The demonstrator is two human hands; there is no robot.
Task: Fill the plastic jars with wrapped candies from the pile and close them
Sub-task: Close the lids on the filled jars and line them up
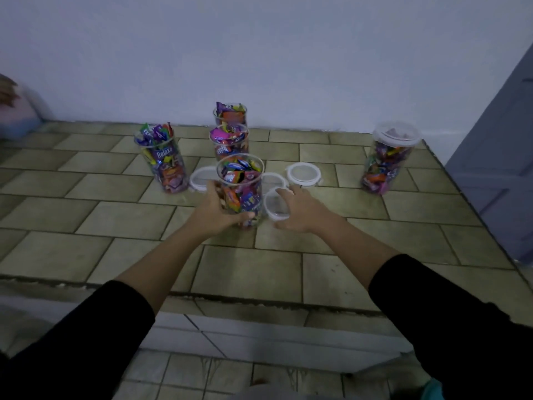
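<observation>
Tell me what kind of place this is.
Probably a home or small shop's back room, not a lab: a raised tiled ledge against a bare painted wall, a grey door at right, and candy-filled plastic jars standing on the tiles.

You see a dim, bluish-grey scene, lit softly and evenly; you cannot tell from where. The wall (pixel 288 47) looks murky and grainy. Only faint shadows lie on the tiled counter (pixel 86 255). Its tile lines bow toward the edges of your view. The far-left bundle (pixel 17 111) smears into blur; the loose lid (pixel 302 174) glows pale.
</observation>
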